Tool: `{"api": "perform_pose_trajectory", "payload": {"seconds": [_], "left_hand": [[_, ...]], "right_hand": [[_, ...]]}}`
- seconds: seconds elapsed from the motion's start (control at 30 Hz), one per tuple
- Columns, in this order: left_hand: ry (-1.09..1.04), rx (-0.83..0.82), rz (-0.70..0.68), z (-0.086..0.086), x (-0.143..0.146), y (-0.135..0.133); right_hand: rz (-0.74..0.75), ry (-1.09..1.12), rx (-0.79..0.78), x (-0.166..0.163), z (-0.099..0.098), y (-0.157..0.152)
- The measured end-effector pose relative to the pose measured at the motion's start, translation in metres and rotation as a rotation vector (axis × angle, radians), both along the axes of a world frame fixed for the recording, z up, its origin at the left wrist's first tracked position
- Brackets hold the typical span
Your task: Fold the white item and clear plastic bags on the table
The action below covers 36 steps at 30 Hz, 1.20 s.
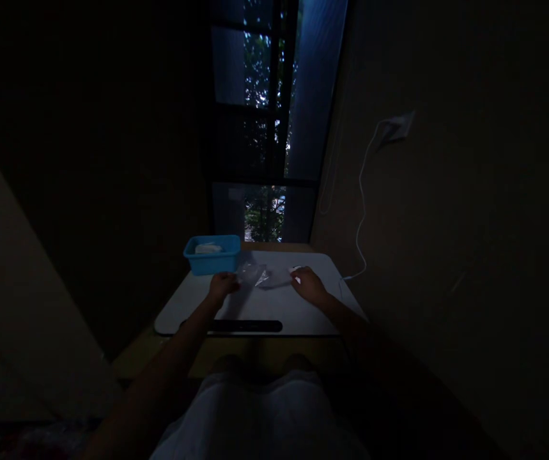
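My left hand (224,285) is closed at the left end of a clear plastic bag (261,276), its fingers pinching the edge. The bag is thin and crinkled, with light glinting off its folds, and hangs low over the white tabletop (264,306). To the right, my right hand (309,283) has its fingers closed around a small white object (294,271), mostly covered by the fingers. In this dim light its kind does not show. Whether the bag reaches as far as my right fingers is hard to make out.
A blue plastic basket (213,255) with whitish items inside stands at the table's back left corner. Along the front edge lies a dark strip (245,326). A white cable (361,191) runs from the wall outlet (402,126) down to the table's right side. A window (264,128) is behind.
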<state>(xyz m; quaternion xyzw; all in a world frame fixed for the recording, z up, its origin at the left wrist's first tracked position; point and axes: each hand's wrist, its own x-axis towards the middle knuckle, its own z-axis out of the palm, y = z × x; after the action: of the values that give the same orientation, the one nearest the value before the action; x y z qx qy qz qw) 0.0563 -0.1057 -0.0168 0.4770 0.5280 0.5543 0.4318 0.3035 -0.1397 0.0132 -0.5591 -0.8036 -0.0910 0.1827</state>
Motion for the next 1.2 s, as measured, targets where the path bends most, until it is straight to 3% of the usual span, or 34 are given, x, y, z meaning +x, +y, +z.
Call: {"api": "perform_pose_trajectory", "payload": {"seconds": [0.13,0.3,0.53,0.67,0.97,1.2], "left_hand": [[0.073,-0.004,0.002,-0.013,-0.001,-0.001],[0.281,-0.029,0.03,-0.023,-0.01,0.002],[0.558,-0.069,0.052,-0.026,-0.019,-0.006],[0.691,-0.047,0.034,-0.027,-0.019,-0.012],[0.869,0.003,-0.109,-0.033,0.008,-0.028],[0.939,0.066,-0.188,-0.036,0.016,-0.04]], "right_hand": [[0.186,-0.213,0.095,0.009,-0.01,-0.015],[0.417,-0.397,0.041,0.014,-0.027,-0.039],[0.5,-0.379,-0.038,0.008,-0.046,-0.056],[0.401,-0.275,-0.055,-0.003,-0.049,-0.055],[-0.021,-0.049,-0.136,-0.047,-0.056,-0.044],[-0.091,-0.093,-0.161,-0.059,-0.06,-0.034]]}}
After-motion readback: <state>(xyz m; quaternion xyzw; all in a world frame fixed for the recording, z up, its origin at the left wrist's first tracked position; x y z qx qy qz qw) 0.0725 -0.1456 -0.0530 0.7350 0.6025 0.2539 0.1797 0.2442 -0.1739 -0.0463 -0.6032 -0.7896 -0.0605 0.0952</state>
